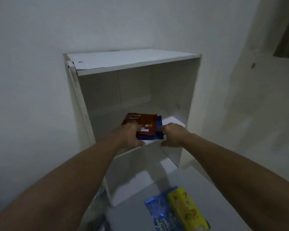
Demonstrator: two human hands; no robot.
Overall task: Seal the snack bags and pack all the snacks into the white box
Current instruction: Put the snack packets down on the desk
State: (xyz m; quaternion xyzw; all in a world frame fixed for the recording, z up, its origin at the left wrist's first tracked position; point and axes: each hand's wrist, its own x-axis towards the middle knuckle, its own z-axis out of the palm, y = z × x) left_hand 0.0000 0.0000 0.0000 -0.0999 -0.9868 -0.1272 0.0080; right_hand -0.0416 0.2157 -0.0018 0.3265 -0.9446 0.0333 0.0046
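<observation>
A white open-fronted box stands against the wall. On its middle shelf lies a brown snack bag on top of a dark blue bag. My left hand grips the near left edge of this stack. My right hand touches the blue bag's right corner, fingers curled on it. Lower down, a blue snack bag and a yellow snack bag lie side by side on a pale surface in front of me.
The box has an empty lower compartment. A pale wall lies behind and to the left. A crumpled clear wrapper sits at the box's lower left corner.
</observation>
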